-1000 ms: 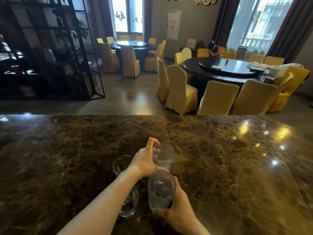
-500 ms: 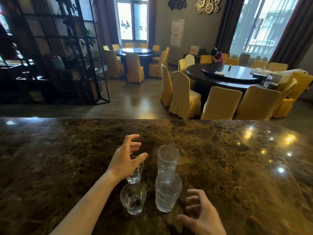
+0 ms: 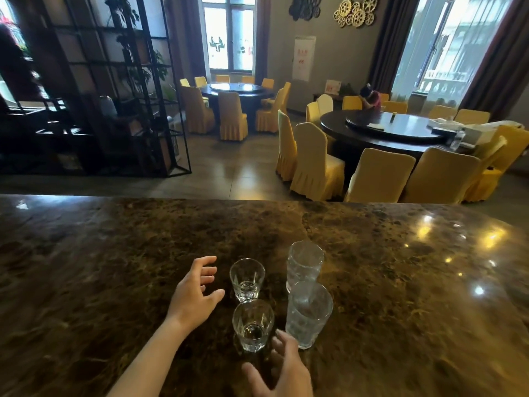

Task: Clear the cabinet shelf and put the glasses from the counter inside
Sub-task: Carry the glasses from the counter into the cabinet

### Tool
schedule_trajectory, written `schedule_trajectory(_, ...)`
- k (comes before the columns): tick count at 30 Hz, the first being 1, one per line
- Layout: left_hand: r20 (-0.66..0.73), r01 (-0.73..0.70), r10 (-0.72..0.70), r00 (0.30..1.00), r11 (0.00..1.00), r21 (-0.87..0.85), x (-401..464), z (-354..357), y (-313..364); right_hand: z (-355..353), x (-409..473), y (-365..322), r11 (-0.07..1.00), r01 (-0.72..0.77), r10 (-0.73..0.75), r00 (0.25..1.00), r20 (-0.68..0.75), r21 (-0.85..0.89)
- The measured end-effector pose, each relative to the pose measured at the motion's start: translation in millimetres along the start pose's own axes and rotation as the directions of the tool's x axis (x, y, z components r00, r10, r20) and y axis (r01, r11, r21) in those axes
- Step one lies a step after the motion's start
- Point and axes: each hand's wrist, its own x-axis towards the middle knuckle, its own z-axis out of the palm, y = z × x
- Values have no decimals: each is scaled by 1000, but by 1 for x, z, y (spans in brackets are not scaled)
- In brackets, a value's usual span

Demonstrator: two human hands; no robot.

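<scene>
Several clear glasses stand upright in a cluster on the dark marble counter. Two are short: the far short glass and the near short glass. Two are tall and textured: the far tall glass and the near tall glass. My left hand hovers open just left of the short glasses, fingers spread, touching nothing. At the bottom edge my right hand is open, its fingertips close to the near short glass and the near tall glass. No cabinet is in view.
Beyond the counter's far edge lies a dining room with round dark tables and yellow-covered chairs. A black metal shelving frame stands at the left. A person sits at the far table.
One second ago each hand held a tall glass. Both let go, leaving the glasses standing. My left hand has moved left off the short glass; my right hand has come in behind the near glasses.
</scene>
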Motion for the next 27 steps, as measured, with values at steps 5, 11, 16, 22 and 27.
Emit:
schedule_trajectory(5, 149, -37, 37, 988, 999, -4, 20, 8, -4, 29, 17, -17, 998, -32, 38, 993, -114, 50)
schedule_trajectory(11, 387, -72, 86, 918, 996, -52, 47, 23, -9, 37, 38, -14, 999, 49, -47, 992, -119, 16)
schedule_trajectory(16, 419, -113, 143, 897, 989, -94, 57, 39, -11, 40, 47, -9, 998, 63, -63, 994, -92, 4)
schedule_trajectory(22, 230, -173, 181, 956, 983, -55, 52, 56, -17, 41, 51, -5, 995, 85, -90, 988, -126, -43)
schedule_trajectory(27, 117, -193, 204, 972, 977, -94, 40, 38, -23, 43, 34, -10, 990, 129, -135, 977, -163, -48)
